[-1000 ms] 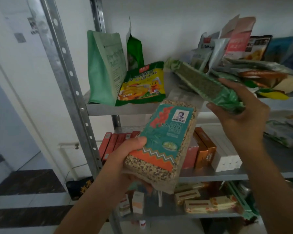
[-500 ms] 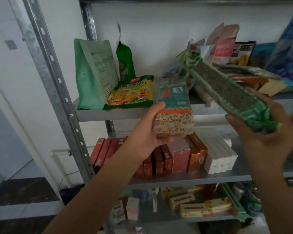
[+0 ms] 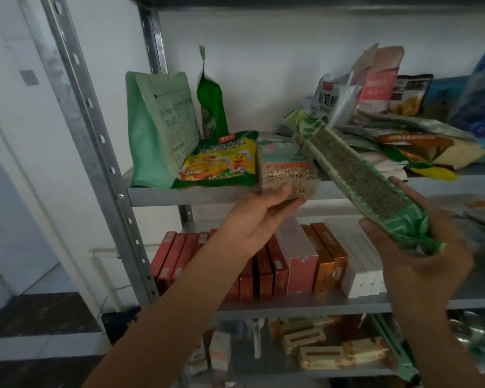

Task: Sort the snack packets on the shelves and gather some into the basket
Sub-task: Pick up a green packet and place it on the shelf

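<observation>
Teal-labelled and packed with speckled grain, the brick packet (image 3: 286, 168) lies flat on the upper shelf (image 3: 196, 196), its near end jutting just over the front lip. The left hand (image 3: 256, 222) holds that end, thumb and fingers closed on the clear plastic. The packet's left side touches a yellow-green snack bag (image 3: 221, 163), which leans on a pale green pouch (image 3: 160, 130); a dark green pouch (image 3: 211, 107) stands behind them. To the right, the right hand (image 3: 420, 247) grips the lower end of a long green packet (image 3: 356, 177) with a window of dark seeds. This packet is tilted so that its far end rises over the shelf, just beside the brick packet. Behind it sits a loose pile of packets (image 3: 398, 135). On the middle shelf (image 3: 305, 306) stand red boxes (image 3: 177, 256), a pink box (image 3: 300, 259), orange boxes (image 3: 329, 256) and white boxes (image 3: 361, 267). Wrapped bars (image 3: 325, 354) lie on the shelf below.
</observation>
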`<act>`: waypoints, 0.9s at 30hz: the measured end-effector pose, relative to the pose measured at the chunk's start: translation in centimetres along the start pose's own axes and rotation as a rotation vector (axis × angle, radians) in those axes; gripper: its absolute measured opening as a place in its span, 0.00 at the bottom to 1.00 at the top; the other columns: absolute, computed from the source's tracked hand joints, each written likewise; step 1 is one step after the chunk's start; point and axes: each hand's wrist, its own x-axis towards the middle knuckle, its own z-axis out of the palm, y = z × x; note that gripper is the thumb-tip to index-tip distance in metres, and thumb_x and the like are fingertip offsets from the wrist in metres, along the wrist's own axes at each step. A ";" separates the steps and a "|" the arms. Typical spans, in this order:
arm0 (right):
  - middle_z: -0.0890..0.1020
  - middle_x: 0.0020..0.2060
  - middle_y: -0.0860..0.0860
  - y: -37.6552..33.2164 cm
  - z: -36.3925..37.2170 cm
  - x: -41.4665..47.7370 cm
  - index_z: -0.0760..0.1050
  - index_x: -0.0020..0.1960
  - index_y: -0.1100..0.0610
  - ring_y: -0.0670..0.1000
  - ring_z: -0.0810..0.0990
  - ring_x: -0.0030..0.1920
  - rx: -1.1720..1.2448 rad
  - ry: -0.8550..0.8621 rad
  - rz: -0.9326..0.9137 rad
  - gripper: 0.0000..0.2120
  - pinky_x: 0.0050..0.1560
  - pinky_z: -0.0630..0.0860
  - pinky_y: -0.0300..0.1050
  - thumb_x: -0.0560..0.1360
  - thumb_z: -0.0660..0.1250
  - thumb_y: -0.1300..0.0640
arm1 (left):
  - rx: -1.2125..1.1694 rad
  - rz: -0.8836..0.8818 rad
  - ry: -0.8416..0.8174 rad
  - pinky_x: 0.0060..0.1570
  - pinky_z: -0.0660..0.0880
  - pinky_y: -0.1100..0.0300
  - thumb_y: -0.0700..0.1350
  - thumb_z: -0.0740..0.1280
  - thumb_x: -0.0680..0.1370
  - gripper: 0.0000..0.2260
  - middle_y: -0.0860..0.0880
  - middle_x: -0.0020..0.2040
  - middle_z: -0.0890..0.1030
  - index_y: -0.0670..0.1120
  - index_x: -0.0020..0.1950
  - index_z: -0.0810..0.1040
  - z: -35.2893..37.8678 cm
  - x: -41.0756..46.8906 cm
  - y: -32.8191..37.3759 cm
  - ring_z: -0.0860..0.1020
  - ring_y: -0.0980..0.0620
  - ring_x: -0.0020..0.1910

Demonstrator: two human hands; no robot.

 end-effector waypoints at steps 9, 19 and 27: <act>0.76 0.53 0.25 0.3 0.9 -0.4 0.73 0.63 0.50 0.36 0.78 0.56 -0.022 -0.009 0.022 0.26 0.55 0.75 0.31 0.68 0.75 0.60 | 0.720 0.247 0.259 0.33 0.80 0.58 0.54 0.64 0.79 0.16 0.43 0.41 0.83 0.41 0.51 0.79 -1.7 0.7 -1.4 0.81 0.48 0.34; 0.78 0.58 0.41 0.7 1.7 -0.4 0.73 0.65 0.52 0.43 0.79 0.58 -0.005 0.016 0.021 0.26 0.57 0.77 0.40 0.69 0.74 0.52 | 1.912 1.611 0.516 0.62 0.70 0.49 0.59 0.58 0.81 0.23 0.40 0.63 0.70 0.45 0.70 0.66 -5.8 1.6 -0.5 0.70 0.42 0.61; 0.75 0.53 0.24 0.7 2.3 -0.3 0.73 0.63 0.49 0.33 0.75 0.57 -0.028 0.019 0.076 0.25 0.57 0.73 0.30 0.66 0.73 0.56 | 2.132 1.640 0.523 0.63 0.70 0.41 0.68 0.56 0.77 0.32 0.37 0.65 0.68 0.50 0.74 0.60 -6.2 3.6 1.1 0.70 0.38 0.62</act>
